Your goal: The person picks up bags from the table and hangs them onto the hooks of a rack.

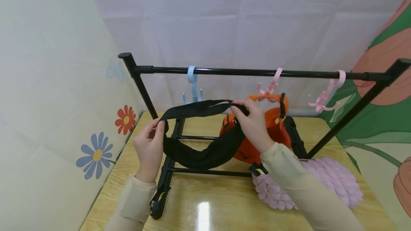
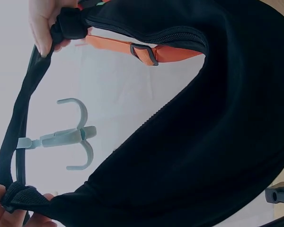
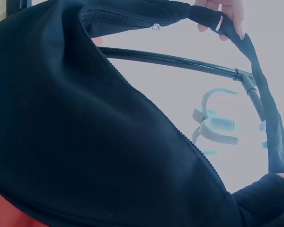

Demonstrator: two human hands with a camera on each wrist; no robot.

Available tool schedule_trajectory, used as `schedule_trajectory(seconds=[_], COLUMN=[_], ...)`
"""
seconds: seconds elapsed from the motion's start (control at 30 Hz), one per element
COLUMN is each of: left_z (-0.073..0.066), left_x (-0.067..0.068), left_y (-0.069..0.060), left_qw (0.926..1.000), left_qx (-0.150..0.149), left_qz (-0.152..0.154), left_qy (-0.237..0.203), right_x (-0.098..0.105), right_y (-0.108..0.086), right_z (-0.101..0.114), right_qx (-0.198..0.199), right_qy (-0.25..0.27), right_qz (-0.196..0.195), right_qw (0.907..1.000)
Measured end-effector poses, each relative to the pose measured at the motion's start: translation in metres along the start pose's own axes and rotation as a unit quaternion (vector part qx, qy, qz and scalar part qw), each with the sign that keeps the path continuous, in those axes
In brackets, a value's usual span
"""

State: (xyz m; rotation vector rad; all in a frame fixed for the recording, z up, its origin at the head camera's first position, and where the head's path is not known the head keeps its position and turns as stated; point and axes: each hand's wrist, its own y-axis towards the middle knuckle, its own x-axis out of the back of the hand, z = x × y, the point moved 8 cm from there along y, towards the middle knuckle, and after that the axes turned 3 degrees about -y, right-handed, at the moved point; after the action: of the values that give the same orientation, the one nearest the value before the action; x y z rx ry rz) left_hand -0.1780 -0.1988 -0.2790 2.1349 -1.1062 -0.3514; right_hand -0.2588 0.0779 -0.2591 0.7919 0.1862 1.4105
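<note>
A black crossbody bag [image 1: 205,158] with a zipper hangs in front of the rack, its body sagging below its strap [image 1: 192,110]. My left hand [image 1: 148,152] pinches the strap's left end, by the buckle that shows in the left wrist view. At the other end, my right hand [image 1: 253,124] pinches the strap between thumb and fingers. Between the hands the strap stretches nearly level, just under a light blue hook [image 1: 194,86] on the rack's bar. The bag's black body [image 2: 227,127] fills much of the left wrist view, where the same hook shows through the strap loop.
A black rack with a top bar [image 1: 231,72] stands on the wooden table [image 1: 205,191]. Two pink hooks [image 1: 271,85] hang farther right. An orange bag [image 1: 277,134] is behind my right hand; a fluffy pink item [image 1: 334,179] lies on the table under my right forearm.
</note>
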Motion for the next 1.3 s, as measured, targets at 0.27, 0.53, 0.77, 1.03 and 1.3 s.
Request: schedule_trajectory(seconds=[0.27, 0.53, 0.77, 1.03, 1.3], left_z=[0.002, 0.001, 0.002, 0.01, 0.028], left_x=[0.0, 0.002, 0.002, -0.001, -0.004], left_y=[0.003, 0.007, 0.011, 0.017, 0.024], left_qw=[0.9998, 0.9995, 0.999, 0.9953, 0.9819], left_qx=[0.022, 0.03, 0.043, 0.094, 0.175], left_qz=[-0.002, -0.01, -0.006, 0.005, 0.021], left_qy=[0.002, 0.004, 0.009, -0.024, -0.069], right_x=[-0.001, -0.006, -0.011, -0.018, -0.023], right_y=[0.012, 0.02, 0.027, 0.035, 0.04], right_z=[0.002, -0.002, -0.006, -0.014, -0.013], right_qx=[-0.03, -0.058, -0.077, -0.102, -0.105], right_qy=[-0.005, 0.005, 0.01, 0.018, 0.031], right_qz=[-0.021, -0.017, -0.006, 0.005, 0.024], right_qw=[0.9993, 0.9982, 0.9969, 0.9946, 0.9937])
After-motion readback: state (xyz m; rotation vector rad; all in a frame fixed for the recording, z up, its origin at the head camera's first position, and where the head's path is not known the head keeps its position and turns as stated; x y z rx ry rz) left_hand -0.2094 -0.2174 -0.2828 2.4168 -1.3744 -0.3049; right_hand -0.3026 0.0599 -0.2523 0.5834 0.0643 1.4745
